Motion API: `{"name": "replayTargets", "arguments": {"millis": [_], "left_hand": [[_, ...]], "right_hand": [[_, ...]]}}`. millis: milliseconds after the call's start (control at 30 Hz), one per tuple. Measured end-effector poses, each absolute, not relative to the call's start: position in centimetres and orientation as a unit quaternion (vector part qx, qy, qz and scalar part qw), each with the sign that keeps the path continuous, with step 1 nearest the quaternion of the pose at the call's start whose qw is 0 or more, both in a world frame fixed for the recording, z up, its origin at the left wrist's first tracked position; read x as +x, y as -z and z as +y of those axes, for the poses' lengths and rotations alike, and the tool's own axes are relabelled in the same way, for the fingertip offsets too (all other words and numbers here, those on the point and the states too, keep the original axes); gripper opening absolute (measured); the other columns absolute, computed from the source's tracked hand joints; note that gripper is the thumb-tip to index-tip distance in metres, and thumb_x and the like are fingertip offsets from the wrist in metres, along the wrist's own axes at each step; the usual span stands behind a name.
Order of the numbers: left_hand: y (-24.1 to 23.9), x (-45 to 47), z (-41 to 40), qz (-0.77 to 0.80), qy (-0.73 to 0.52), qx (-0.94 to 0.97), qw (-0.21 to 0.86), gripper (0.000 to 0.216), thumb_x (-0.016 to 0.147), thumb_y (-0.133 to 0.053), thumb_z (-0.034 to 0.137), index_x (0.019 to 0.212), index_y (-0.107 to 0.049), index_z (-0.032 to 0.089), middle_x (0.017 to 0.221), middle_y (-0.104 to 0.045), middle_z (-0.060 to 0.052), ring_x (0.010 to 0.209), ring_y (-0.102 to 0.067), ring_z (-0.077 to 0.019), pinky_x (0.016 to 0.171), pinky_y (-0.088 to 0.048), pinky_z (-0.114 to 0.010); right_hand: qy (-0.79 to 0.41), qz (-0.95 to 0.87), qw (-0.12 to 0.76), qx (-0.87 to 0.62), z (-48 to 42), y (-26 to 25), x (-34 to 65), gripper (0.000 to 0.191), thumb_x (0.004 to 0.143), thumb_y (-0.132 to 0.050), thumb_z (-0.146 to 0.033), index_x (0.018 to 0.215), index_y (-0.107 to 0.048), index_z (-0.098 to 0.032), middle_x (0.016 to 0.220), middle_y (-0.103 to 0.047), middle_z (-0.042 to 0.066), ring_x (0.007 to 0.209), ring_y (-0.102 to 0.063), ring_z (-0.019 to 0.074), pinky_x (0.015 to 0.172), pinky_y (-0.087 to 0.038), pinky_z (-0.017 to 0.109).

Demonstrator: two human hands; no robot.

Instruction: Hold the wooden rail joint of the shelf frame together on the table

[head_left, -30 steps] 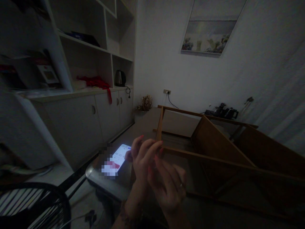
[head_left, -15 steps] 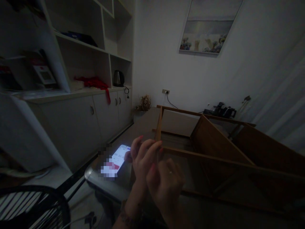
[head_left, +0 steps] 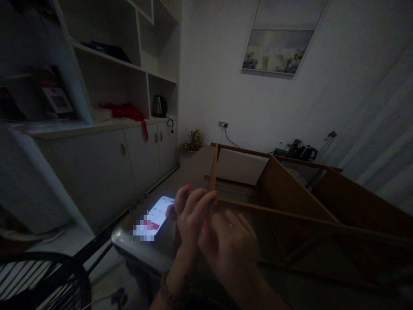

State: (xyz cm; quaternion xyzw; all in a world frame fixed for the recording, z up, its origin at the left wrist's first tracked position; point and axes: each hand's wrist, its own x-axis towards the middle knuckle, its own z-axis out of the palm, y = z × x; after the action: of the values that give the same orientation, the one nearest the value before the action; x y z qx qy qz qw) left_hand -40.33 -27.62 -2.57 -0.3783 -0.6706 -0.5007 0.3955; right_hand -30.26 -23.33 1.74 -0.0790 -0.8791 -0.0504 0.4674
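A brown wooden frame with slanting panels lies on the table. At its near left corner, my left hand is closed, with its fingers curled over the wood. Just to the right, my right hand is held close against it, thumb and forefinger pinched together. A thin sliver shows between the two hands, too small and dark to name. A phone with its screen lit lies on the table beside my left hand; part of it is blurred out.
The table edge runs along the near left, with a black slatted chair beside it. White cabinets hold a kettle and red cloth. Dark appliances stand behind the frame.
My right hand has turned slightly, its back swinging to the right while its fingertips stay near the corner. My left hand keeps its place on the frame. The view has shifted a little.
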Motion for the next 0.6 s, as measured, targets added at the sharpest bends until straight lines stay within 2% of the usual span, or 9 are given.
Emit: {"name": "replayTargets", "arguments": {"millis": [167, 300, 433, 600], "left_hand": [[2.5, -40.5, -27.6, -0.672, 0.482, -0.377, 0.417, 0.019, 0.096, -0.059, 0.029, 0.109, -0.073, 0.027, 0.102, -0.072, -0.004, 0.123, -0.047, -0.0268, 0.094, -0.039, -0.038], [2.4, -40.3, -27.9, -0.682, 0.484, -0.388, 0.388, 0.022, 0.097, -0.056, 0.027, 0.113, -0.071, 0.029, 0.106, -0.071, -0.003, 0.124, -0.047, -0.0269, 0.097, -0.036, -0.04], [2.5, -40.3, -27.8, -0.682, 0.49, -0.382, 0.386, 0.021, 0.097, -0.058, 0.027, 0.112, -0.071, 0.029, 0.106, -0.071, -0.003, 0.124, -0.047, -0.0266, 0.098, -0.036, -0.04], [2.5, -40.4, -27.4, -0.668, 0.489, -0.376, 0.417, 0.016, 0.096, -0.06, 0.024, 0.106, -0.072, 0.027, 0.101, -0.071, -0.003, 0.121, -0.048, -0.0259, 0.095, -0.037, -0.037]], "right_hand": [[0.035, -0.874, 0.479, -0.078, -23.5, -1.3, -30.4, 0.037, 0.101, -0.038, -0.027, 0.067, -0.053, -0.022, 0.06, -0.057, 0.001, 0.061, -0.051, 0.018, 0.063, -0.032, 0.033], [0.05, -0.865, 0.495, -0.069, -23.6, -1.1, -30.4, 0.037, 0.102, -0.037, -0.024, 0.069, -0.053, -0.023, 0.058, -0.056, 0.001, 0.061, -0.051, 0.0188, 0.063, -0.031, 0.034], [0.067, -0.875, 0.476, -0.059, -23.2, -1.0, -30.2, 0.035, 0.104, -0.04, -0.026, 0.071, -0.054, -0.022, 0.06, -0.058, 0.001, 0.062, -0.051, 0.0183, 0.064, -0.03, 0.034], [0.044, -0.855, 0.515, -0.045, -22.6, -1.3, -29.5, 0.019, 0.1, -0.053, -0.027, 0.082, -0.057, -0.021, 0.064, -0.062, 0.0, 0.065, -0.052, 0.0185, 0.072, -0.035, 0.034]]}}
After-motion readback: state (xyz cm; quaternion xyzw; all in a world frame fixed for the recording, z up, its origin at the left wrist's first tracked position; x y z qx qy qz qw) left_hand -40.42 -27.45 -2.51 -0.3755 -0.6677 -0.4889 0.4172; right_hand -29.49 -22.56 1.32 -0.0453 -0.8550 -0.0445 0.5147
